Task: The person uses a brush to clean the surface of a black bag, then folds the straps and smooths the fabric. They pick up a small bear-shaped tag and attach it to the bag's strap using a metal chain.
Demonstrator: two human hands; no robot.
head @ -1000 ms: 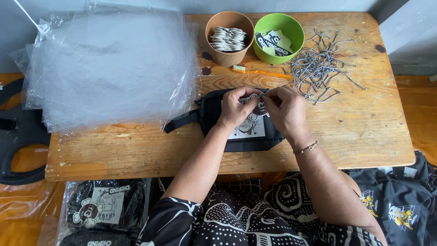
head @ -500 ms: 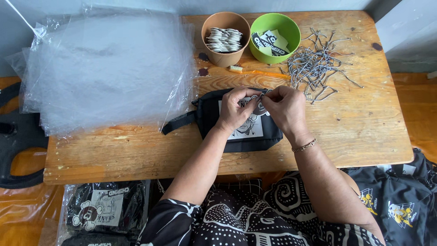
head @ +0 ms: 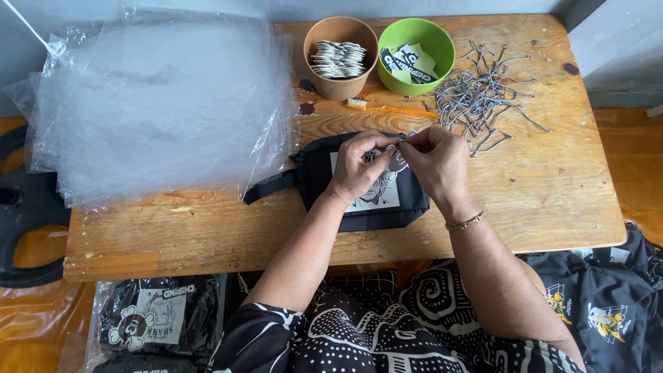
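both hands, left hand [head: 360, 168] and right hand [head: 435, 162], meet fingertip to fingertip, pinching a small tag [head: 397, 160] over black pouch [head: 369, 181] on wooden counter [head: 552, 186].

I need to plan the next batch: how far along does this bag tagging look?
Done: packed black bags in clear wrap lie below the wooden table. In hand: the left hand and right hand pinch a small tag at the black pouch. Left: a pile of ball chains, tags in the brown cup, and clear plastic bags.
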